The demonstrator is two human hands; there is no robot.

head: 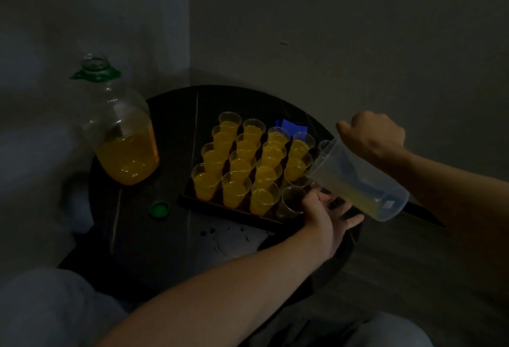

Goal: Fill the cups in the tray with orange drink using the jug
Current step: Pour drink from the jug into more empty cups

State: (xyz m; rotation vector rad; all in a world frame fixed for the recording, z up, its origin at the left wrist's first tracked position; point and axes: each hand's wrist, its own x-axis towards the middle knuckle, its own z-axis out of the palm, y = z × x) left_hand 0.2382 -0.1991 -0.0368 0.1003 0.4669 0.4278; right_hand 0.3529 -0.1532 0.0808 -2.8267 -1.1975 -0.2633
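On the dark round desk (165, 236) sits a dark tray (228, 210) packed with rows of clear cups (237, 192), nearly all of them full of orange drink. At the tray's near right corner stands one empty cup (290, 202). Over the tray's right edge the jug (358, 181) hangs tilted, its spout lowered toward the right-hand row of cups, with a little orange drink pooled along its lower side. The right grip (371, 137) is curled tightly at the jug's upper side and carries it. The left grip (327, 211) lies at the tray's near right corner, under the jug, with its fingers spread and straight; its thumb is just beside the empty cup, and whether it touches the cup cannot be told in the dim light. Well to the left of the tray stands a large clear bottle (124, 137), uncapped and partly full of orange drink. A green cap (159, 209) lies on the desk near the tray's near left corner. Behind the tray's far right corner a blue object (292, 126) shows, too dark to identify.
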